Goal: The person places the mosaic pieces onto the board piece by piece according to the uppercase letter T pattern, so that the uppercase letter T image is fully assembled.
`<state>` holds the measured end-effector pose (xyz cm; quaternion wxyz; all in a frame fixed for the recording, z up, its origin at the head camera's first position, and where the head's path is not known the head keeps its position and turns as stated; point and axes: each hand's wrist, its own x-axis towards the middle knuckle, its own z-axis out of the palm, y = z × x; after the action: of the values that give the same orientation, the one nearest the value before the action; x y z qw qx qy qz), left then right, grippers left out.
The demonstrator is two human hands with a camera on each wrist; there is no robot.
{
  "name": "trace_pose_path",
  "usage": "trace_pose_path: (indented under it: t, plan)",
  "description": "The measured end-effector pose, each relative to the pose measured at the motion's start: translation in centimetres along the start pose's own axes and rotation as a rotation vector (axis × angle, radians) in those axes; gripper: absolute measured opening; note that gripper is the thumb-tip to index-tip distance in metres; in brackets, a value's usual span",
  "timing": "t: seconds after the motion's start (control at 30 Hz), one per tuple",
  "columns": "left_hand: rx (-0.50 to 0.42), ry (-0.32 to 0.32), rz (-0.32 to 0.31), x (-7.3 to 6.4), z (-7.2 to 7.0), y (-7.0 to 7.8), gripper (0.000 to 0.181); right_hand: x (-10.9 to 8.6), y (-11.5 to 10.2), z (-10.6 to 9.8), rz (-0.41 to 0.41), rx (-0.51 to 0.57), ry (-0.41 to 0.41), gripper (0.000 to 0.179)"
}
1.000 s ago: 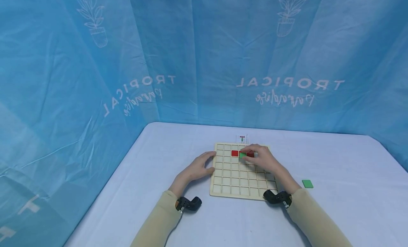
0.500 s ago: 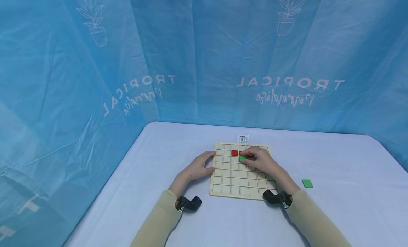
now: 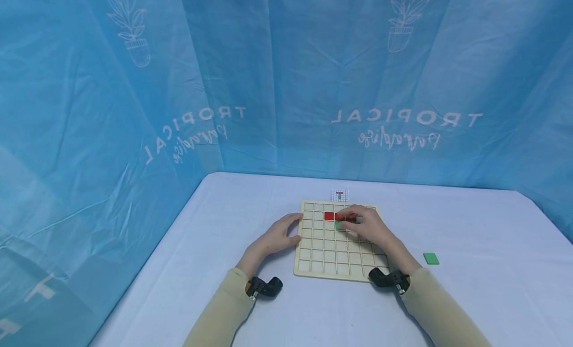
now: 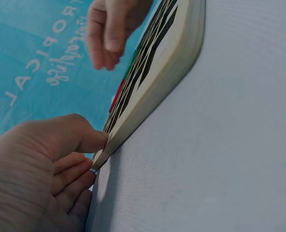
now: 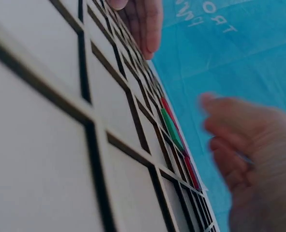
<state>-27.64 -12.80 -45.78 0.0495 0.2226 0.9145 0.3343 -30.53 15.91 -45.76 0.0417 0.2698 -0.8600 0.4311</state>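
Observation:
A wooden grid board (image 3: 318,257) lies on the white table. My left hand (image 3: 280,233) rests at its left edge, thumb and fingertips spread along the rim, as the left wrist view also shows at the board's edge (image 4: 147,101). Over the board's upper part hovers my right hand (image 3: 367,224), partly hiding a row of red tiles (image 3: 329,216). A green tile (image 5: 172,129) sits in the grid just in front of that row. In the right wrist view, the blurred right hand (image 5: 249,140) is apart from the tiles, and nothing shows between its fingers.
A loose green tile (image 3: 431,258) lies on the table to the right of the board. Behind the board is a small card (image 3: 339,195) printed with a red and green T on a grid. A blue curtain (image 3: 304,88) hangs around the table.
The green tile has gone from between my right fingertips down into the grid below the red row. My right hand has shifted slightly off it; my left hand stays put.

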Motion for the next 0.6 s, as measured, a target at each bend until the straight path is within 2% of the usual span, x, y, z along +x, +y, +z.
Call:
trace_pose_path:
  t: [0.13, 0.27, 0.4, 0.6]
  plan:
    - [0.012, -0.004, -0.003, 0.0, 0.0, 0.1, 0.063, 0.3, -1.1, -1.1, 0.076, 0.22, 0.047, 0.038]
    - [0.018, -0.006, -0.003, 0.1, 0.0, 0.2, 0.063, 0.2, -2.2, -2.6, 0.118, 0.351, 0.07, 0.037]
    - [0.022, -0.003, -0.003, 0.1, 0.0, 0.1, 0.063, -0.2, -2.5, -4.0, 0.13, 0.353, 0.084, 0.038]
    - [0.022, -0.002, -0.004, 0.0, 0.0, 0.0, 0.063, -1.7, -2.3, -6.4, 0.126, 0.301, 0.094, 0.04]
